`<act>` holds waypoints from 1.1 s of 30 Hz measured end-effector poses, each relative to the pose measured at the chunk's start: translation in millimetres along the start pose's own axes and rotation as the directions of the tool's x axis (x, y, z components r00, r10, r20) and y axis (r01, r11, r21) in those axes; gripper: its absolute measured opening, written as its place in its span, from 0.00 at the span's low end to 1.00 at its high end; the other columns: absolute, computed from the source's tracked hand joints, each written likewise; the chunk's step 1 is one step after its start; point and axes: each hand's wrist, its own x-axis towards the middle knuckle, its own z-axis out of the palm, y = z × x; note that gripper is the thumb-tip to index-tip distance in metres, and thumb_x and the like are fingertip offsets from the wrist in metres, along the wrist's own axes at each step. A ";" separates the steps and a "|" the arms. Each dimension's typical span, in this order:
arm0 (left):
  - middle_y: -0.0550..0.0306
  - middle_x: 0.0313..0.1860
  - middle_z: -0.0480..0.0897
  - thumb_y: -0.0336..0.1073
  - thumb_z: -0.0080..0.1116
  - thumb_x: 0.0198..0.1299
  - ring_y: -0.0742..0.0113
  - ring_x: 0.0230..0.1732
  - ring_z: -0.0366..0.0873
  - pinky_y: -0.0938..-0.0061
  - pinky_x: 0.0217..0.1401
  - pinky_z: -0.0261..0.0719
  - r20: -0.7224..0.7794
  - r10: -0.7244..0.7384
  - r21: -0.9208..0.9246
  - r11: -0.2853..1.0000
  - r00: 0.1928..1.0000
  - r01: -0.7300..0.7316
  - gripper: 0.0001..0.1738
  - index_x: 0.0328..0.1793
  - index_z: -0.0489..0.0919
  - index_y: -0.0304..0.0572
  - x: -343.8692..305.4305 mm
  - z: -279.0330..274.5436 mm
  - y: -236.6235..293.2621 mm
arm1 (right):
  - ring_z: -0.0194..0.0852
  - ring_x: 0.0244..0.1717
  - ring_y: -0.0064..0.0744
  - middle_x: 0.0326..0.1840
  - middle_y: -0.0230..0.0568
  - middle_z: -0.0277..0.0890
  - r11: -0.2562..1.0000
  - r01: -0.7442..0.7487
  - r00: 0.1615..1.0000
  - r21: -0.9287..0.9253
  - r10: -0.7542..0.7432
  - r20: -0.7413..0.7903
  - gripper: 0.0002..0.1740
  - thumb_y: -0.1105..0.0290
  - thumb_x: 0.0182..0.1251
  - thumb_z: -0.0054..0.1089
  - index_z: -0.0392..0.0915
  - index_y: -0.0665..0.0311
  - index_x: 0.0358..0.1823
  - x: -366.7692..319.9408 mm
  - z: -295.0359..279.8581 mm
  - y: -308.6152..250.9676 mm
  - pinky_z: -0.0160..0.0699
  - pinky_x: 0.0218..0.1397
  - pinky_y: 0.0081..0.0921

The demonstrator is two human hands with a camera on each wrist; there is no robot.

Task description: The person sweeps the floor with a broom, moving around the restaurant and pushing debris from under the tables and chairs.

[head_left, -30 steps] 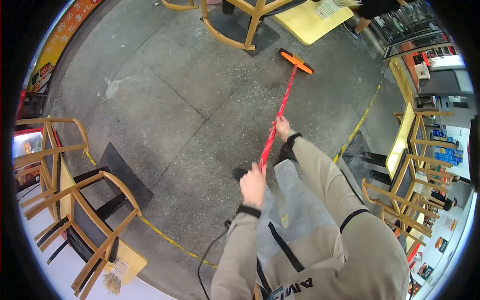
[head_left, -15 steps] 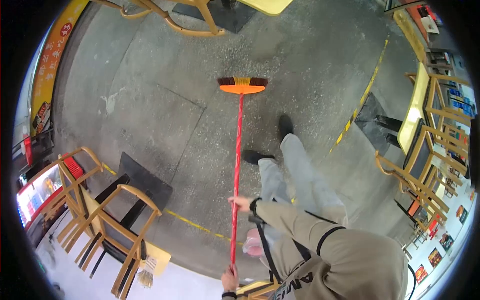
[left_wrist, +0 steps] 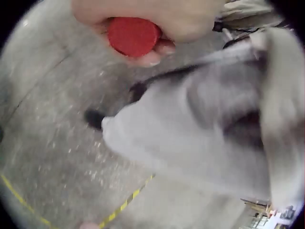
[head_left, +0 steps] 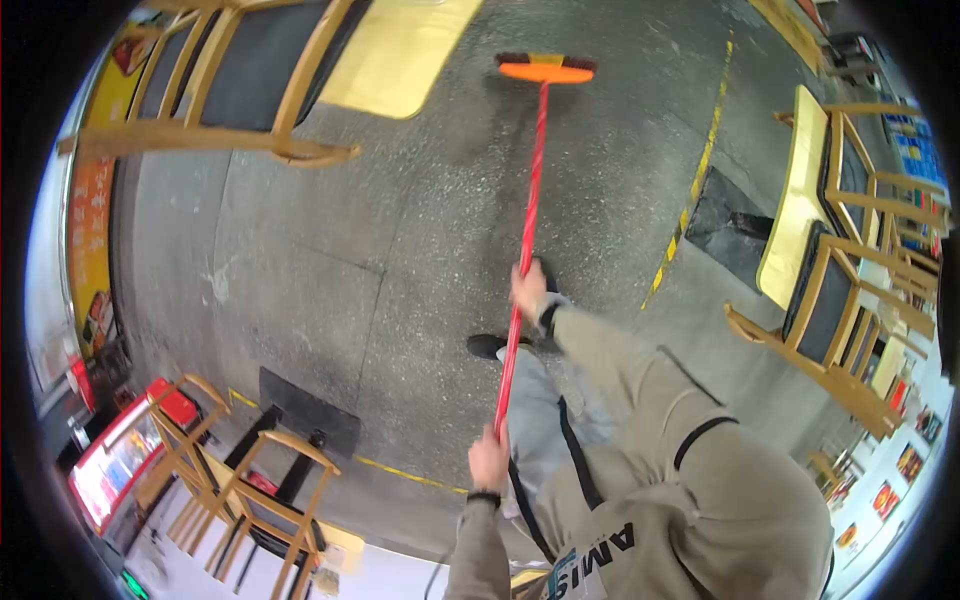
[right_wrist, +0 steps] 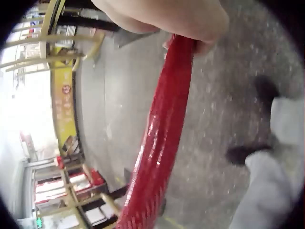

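In the head view a broom with an orange head [head_left: 546, 72] and dark and yellow bristles stands on the floor ahead of me. Its shiny red handle [head_left: 534, 200] runs back toward my body. My left hand [head_left: 489, 460] grips the handle close to its top end; the left wrist view shows the round red handle end [left_wrist: 133, 36] poking out of the fist. Farther down the shaft, my right hand [head_left: 530, 288] is wrapped around it. The right wrist view has the red shaft [right_wrist: 162, 129] passing through that hand, whose fingers are partly hidden.
Wooden chairs are stacked on a yellow table [head_left: 400, 60] at the upper left. Another yellow table [head_left: 797, 200] with chairs stands on the right, its black base plate [head_left: 725, 225] on the floor. More chairs [head_left: 285, 490] are at lower left. Yellow-black tape [head_left: 690, 200] lines the floor.
The broom head swung left toward me, then moved forward and somewhat right again. Both hands have kept their grip. The view has shifted, bringing the upper left table and chairs closer.
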 end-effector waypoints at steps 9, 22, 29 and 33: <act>0.37 0.22 0.79 0.56 0.41 0.67 0.39 0.25 0.80 0.52 0.26 0.79 -0.146 0.535 0.175 0.842 0.832 -0.510 0.29 0.28 0.75 0.37 168.0 -99.5 255.6 | 0.82 0.35 0.53 0.27 0.59 0.79 0.986 -0.165 0.986 -0.011 0.165 0.035 0.27 0.50 0.67 0.45 0.78 0.70 0.33 231.6 -202.1 -77.5 0.81 0.37 0.44; 0.36 0.31 0.81 0.65 0.32 0.65 0.35 0.36 0.79 0.47 0.39 0.75 0.288 -0.320 0.268 0.932 0.902 0.245 0.37 0.37 0.82 0.39 -62.6 -94.3 -27.8 | 0.78 0.35 0.51 0.33 0.54 0.76 0.931 -0.304 0.943 -0.204 0.324 0.072 0.21 0.62 0.68 0.46 0.59 0.70 0.53 -121.3 41.8 57.9 0.76 0.43 0.46; 0.35 0.25 0.79 0.58 0.40 0.67 0.34 0.26 0.76 0.49 0.29 0.73 0.187 -0.560 0.224 0.824 0.807 0.520 0.28 0.41 0.76 0.37 -341.4 -78.3 -144.4 | 0.74 0.31 0.31 0.27 0.34 0.69 0.312 -0.912 -0.056 -0.266 0.549 0.834 0.09 0.63 0.68 0.55 0.66 0.58 0.38 -378.6 37.5 77.4 0.78 0.34 0.35; 0.35 0.33 0.81 0.54 0.44 0.67 0.35 0.30 0.78 0.51 0.29 0.75 0.258 -0.681 0.066 0.720 0.686 0.691 0.25 0.50 0.77 0.38 -355.7 -62.2 -78.8 | 0.72 0.24 0.31 0.24 0.36 0.69 0.528 -0.775 0.085 -0.346 0.630 0.772 0.14 0.57 0.70 0.49 0.68 0.60 0.34 -374.1 -4.7 37.2 0.73 0.25 0.35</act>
